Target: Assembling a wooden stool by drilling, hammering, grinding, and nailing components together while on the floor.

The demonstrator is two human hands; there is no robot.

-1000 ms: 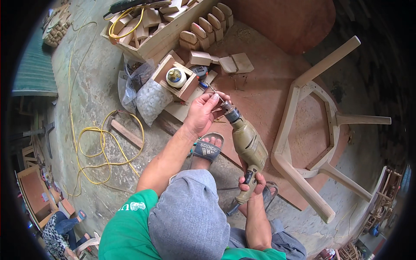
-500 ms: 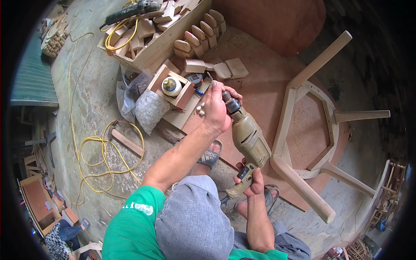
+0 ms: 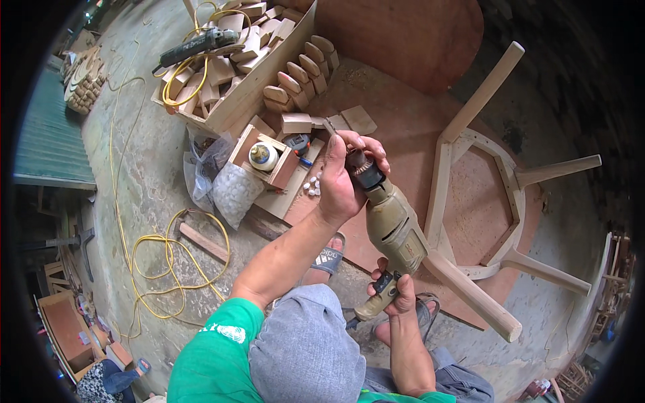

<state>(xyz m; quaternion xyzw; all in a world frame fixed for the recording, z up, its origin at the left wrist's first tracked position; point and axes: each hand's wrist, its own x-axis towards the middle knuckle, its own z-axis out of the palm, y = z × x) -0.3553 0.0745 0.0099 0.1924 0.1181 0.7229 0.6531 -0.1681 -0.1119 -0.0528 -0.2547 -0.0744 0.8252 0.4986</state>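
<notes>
Both my hands are on a beige power drill (image 3: 398, 232), which slants up and left in front of my knees. With my right hand (image 3: 396, 295) I grip its rear handle near the black trigger. My left hand (image 3: 344, 181) is closed at the front by the metal chuck (image 3: 363, 168), fingers curled over it. A thin drill bit (image 3: 329, 125) sticks out past my left thumb; its base is hidden by the hand. Just right of the drill, a wooden stool frame (image 3: 438, 195) with splayed legs lies on a reddish-brown board (image 3: 383, 141).
A wooden crate (image 3: 232, 111) of blocks carries an angle grinder (image 3: 195, 47). Near my left hand stand a small wooden box (image 3: 285, 168) with a white bottle (image 3: 263, 156), a bag of white plugs (image 3: 236, 191) and loose white plugs (image 3: 312, 185). A yellow cord (image 3: 138, 269) loops around a hammer (image 3: 205, 242).
The drill and both hands have shifted slightly right and down in view. My left fingers have moved a little around the chuck. The stool frame appears slightly farther left as the view shifts.
</notes>
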